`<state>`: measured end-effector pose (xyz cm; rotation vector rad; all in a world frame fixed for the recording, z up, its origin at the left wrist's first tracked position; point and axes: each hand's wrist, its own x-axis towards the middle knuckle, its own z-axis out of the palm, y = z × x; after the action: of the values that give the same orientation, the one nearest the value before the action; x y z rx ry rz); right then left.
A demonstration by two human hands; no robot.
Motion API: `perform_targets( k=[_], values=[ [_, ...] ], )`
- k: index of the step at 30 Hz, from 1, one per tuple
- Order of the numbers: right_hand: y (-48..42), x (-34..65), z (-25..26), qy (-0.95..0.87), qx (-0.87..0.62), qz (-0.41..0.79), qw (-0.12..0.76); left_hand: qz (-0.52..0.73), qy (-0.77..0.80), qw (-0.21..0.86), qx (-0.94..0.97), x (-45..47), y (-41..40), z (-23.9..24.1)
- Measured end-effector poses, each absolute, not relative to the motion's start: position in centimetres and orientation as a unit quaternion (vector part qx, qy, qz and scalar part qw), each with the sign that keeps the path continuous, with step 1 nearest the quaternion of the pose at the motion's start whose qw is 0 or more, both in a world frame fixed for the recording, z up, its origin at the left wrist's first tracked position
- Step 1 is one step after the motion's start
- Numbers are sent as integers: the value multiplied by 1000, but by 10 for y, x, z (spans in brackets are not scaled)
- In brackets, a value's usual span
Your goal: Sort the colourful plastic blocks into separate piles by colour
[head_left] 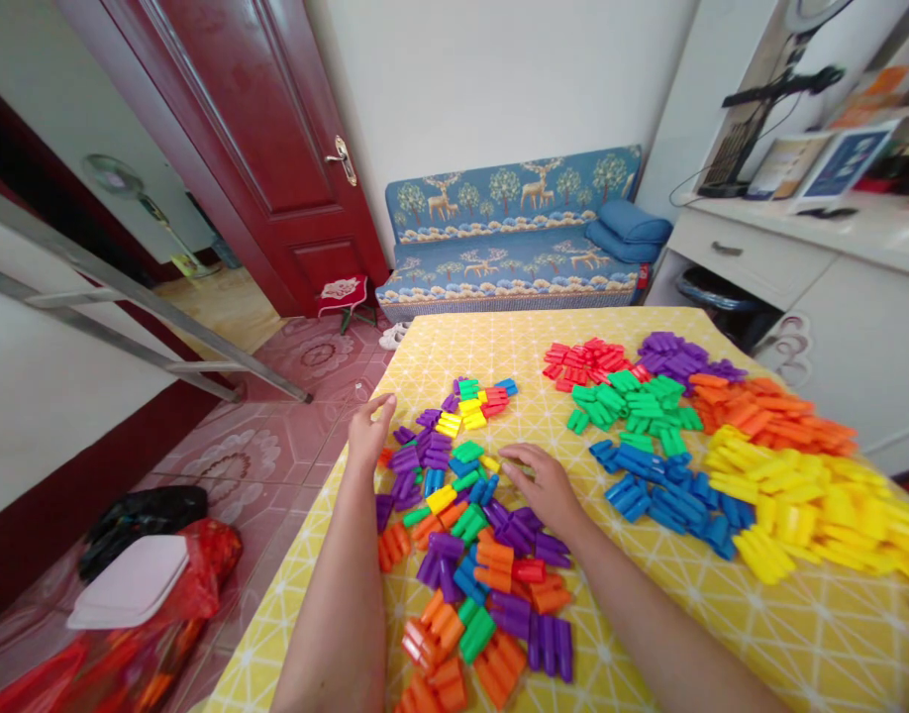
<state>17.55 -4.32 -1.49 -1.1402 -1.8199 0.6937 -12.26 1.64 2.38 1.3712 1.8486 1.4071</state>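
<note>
Blocks [469, 522] in mixed colours lie on the counter [484, 342] between our left hand [369, 433] and right hand [542, 482], extending toward us; both hands are empty, fingers loosely extended. Single-colour piles [726, 453] lie rightward.

We see a scattered group of pieces [444, 547] on the left part of the table [491, 337] and separate heaps [662, 492] on its right. The left hand [367, 433] lies beside the group's left edge, the right hand [545, 487] at its right edge. Behind the table we find the sofa [491, 255], between door [261, 129] and cabinet [756, 248].
</note>
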Motion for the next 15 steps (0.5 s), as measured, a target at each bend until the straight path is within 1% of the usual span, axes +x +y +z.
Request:
perform_targets(
  k=[4, 9, 12, 15],
  values=[
    [-43, 175, -16, -718, -460, 289, 435, 439, 634, 272, 575, -113, 18, -4],
    [-42, 175, -19, -705, -458, 305, 448, 379, 626, 289, 617, -74, 12, -6],
    [-41, 175, -19, -693, -458, 308, 463, 332, 630, 266, 649, -53, 18, 0],
    [-41, 176, -19, -688, -458, 310, 470, 289, 651, 187, 676, -37, 35, 14]
  ],
)
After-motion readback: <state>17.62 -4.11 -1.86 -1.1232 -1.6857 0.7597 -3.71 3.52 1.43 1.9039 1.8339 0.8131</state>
